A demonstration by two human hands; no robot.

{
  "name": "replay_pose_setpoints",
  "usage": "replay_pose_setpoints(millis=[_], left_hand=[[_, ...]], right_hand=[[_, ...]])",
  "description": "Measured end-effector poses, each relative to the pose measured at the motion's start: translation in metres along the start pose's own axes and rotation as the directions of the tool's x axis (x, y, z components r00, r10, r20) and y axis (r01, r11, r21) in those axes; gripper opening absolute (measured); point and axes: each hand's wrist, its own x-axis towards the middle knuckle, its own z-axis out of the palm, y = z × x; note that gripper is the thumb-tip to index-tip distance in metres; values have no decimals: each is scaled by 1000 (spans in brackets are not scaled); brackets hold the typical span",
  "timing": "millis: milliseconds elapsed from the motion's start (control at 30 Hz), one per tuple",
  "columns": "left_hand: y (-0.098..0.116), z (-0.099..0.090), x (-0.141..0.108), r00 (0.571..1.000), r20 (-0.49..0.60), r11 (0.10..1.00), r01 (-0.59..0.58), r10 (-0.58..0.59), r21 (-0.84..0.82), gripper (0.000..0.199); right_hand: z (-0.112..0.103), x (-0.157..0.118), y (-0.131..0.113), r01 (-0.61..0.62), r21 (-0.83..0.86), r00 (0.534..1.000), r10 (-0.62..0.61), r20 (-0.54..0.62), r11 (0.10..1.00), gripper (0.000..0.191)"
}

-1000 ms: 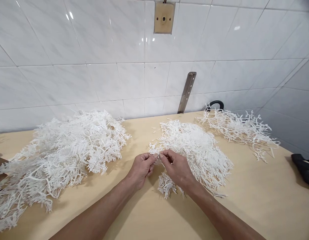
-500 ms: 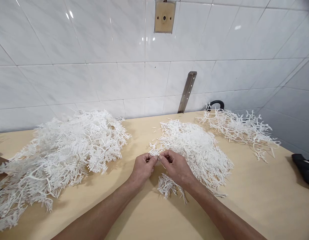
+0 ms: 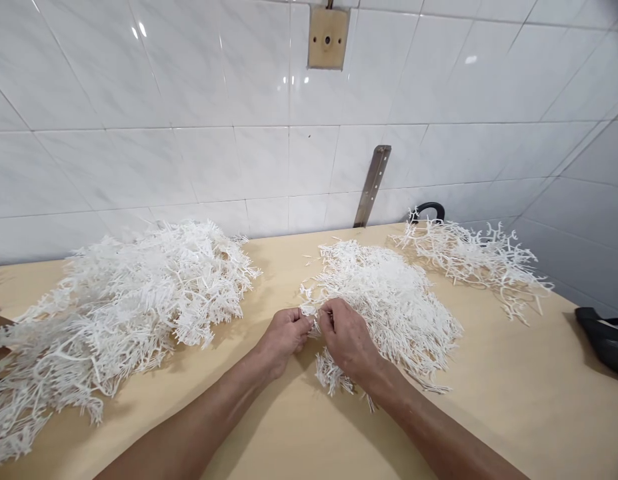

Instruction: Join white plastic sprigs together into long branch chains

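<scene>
My left hand [image 3: 287, 333] is closed in a pinch on a small white branched plastic piece [image 3: 309, 310] near the middle of the table. Beside it, my right hand [image 3: 346, 337] is closed too, its fingertips at the same piece; what lies between them is too small to make out. A pile of thin white pieces [image 3: 393, 293] spreads behind and to the right of my right hand. A smaller clump [image 3: 331, 373] lies partly under that hand. A large heap of white branched pieces [image 3: 153, 287] covers the left side.
White branched frames [image 3: 473, 257] lie at the back right, by a black curved handle [image 3: 431, 208]. A black object [image 3: 603, 343] sits at the right edge. A metal strip [image 3: 373, 187] leans against the tiled wall [image 3: 189, 80] behind the table [image 3: 513, 393].
My right hand's fingertips have moved slightly apart from my left fingertips, and more of the white piece shows between them. The view has shifted a little.
</scene>
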Motion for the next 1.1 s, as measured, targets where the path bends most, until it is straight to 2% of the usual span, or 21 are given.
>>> replay_pose_setpoints(millis=[67, 167, 300, 400, 500, 600, 700, 767, 867, 900, 967, 1100], left_hand=[[-2, 1, 0, 1000, 20, 1000, -13, 13, -16, 40], [-2, 1, 0, 999, 8, 998, -36, 37, -49, 46], [0, -1, 2, 998, -18, 996, -54, 53, -76, 48], [0, -2, 3, 999, -25, 992, -49, 46, -112, 50], [-1, -4, 5, 999, -28, 986, -39, 35, -161, 51], [-4, -6, 9, 999, -30, 980, -21, 16, -196, 50], [-4, -7, 10, 999, -32, 978, -7, 0, -210, 49], [-4, -7, 10, 1000, -31, 978, -6, 0, -208, 48], [-3, -5, 8, 999, -42, 980, -16, 7, -200, 47], [-3, -4, 8, 999, -50, 979, -22, 12, -203, 47], [-3, -3, 8, 998, -66, 975, -38, 24, -219, 46], [-5, -3, 9, 997, -61, 971, -52, 39, -234, 44]], right_hand=[[-6, 5, 5, -111, 15, 993, 112, -48, 994, 21], [-19, 11, 10, -212, 171, 974, 223, -49, 962, 23], [-28, 12, 11, -214, 378, 972, 234, -6, 901, 30], [-33, 13, 13, -184, 418, 975, 219, -39, 890, 33], [-46, 17, 24, -125, 316, 966, 188, -178, 940, 34], [-66, 23, 39, -125, 43, 914, 132, -384, 991, 31], [-78, 25, 44, -135, -138, 878, 54, -475, 981, 38], [-76, 23, 36, -95, -73, 902, 55, -428, 993, 37], [-58, 14, 13, 5, 169, 982, 27, -186, 986, 31], [-51, 10, 5, 25, 212, 994, -3, -106, 977, 31], [-38, 4, -8, 38, 235, 999, -33, -25, 971, 28], [-26, 0, -15, -55, 236, 996, 37, 82, 970, 24]])
